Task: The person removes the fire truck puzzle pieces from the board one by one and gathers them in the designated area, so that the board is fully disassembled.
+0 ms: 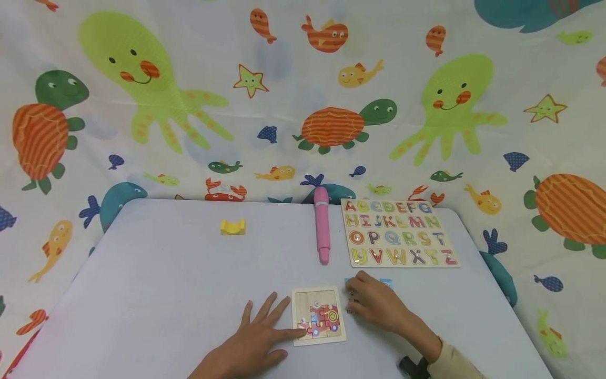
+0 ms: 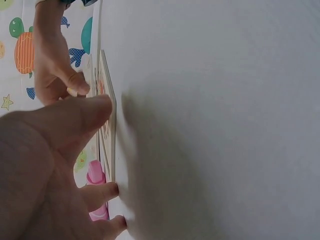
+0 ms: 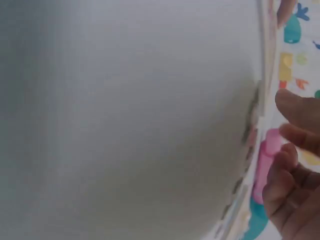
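Note:
In the head view a small wooden tray puzzle lies near the table's front, with red vehicle pieces fitted in its lower right part. My left hand is spread at its left side, index finger touching the picture's lower left. Just right of the tray, my right hand hovers low over loose puzzle pieces, fingers bent. A blue piece shows beyond that hand; others are partly hidden under it. In the right wrist view the right thumb stands apart from the fingers, with nothing visible between them.
A wooden alphabet board lies at the back right. Left of it stretches a pink marker-shaped thing. A yellow curved block sits farther left. A cloth printed with sea animals hangs behind the white table.

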